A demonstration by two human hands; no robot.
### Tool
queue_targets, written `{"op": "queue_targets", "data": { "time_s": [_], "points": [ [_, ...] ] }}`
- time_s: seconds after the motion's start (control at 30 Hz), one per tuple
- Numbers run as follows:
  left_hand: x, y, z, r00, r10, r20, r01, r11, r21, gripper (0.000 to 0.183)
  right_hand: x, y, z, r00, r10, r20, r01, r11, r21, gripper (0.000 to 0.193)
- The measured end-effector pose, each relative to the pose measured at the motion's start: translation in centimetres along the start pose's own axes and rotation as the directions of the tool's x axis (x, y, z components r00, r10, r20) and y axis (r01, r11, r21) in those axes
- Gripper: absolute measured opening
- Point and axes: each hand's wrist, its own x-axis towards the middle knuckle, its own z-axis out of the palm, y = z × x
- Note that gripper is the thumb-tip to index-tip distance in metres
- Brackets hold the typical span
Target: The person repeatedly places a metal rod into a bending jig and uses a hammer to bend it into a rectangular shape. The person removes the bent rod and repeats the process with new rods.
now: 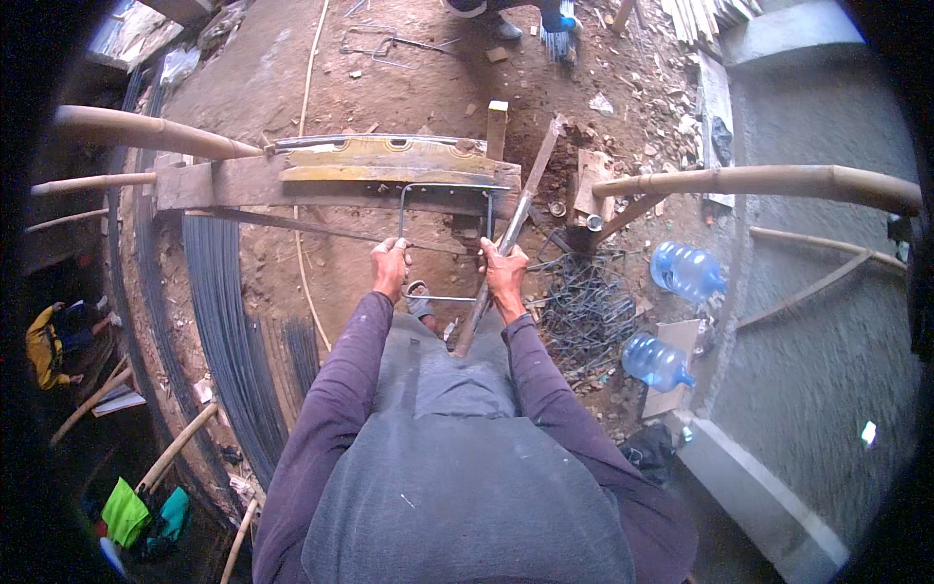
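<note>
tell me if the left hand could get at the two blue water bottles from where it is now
Probably not. The left hand grips the bent rebar frame at the wooden bench, while the blue water bottles lie on the ground far to the right, past the right hand and its metal bar.

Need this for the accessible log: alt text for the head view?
Seen from above, a person's left hand holds a bent wire frame and the right hand a metal bar at a wooden bench, with water bottles nearby.

Another person is cut off by the top edge.
</note>
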Motion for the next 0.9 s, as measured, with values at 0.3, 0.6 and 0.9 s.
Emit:
{"op": "queue_targets", "data": {
  "time_s": [0.3,0.6,0.9],
  "points": [
    [0.8,-0.4,0.4,0.997,-0.005,-0.080,0.003,1.000,-0.027,0.016,-0.7,-0.2,-3.9,0.998,0.054,-0.013,-0.055,0.997,-0.057,0.036],
    [1.7,-1.5,0.6,0.983,0.062,-0.175,-0.054,0.997,0.049,0.020,0.2,-4.1,-18.3,0.962,-0.150,0.230,0.232,0.890,-0.392,0.034],
    [1.5,-1.1,2.0,0.947,0.094,-0.307,-0.084,0.995,0.045,0.018,-3.0,-1.9,-30.0,0.879,0.063,0.473,0.402,0.438,-0.804,0.022]
  ]
}}
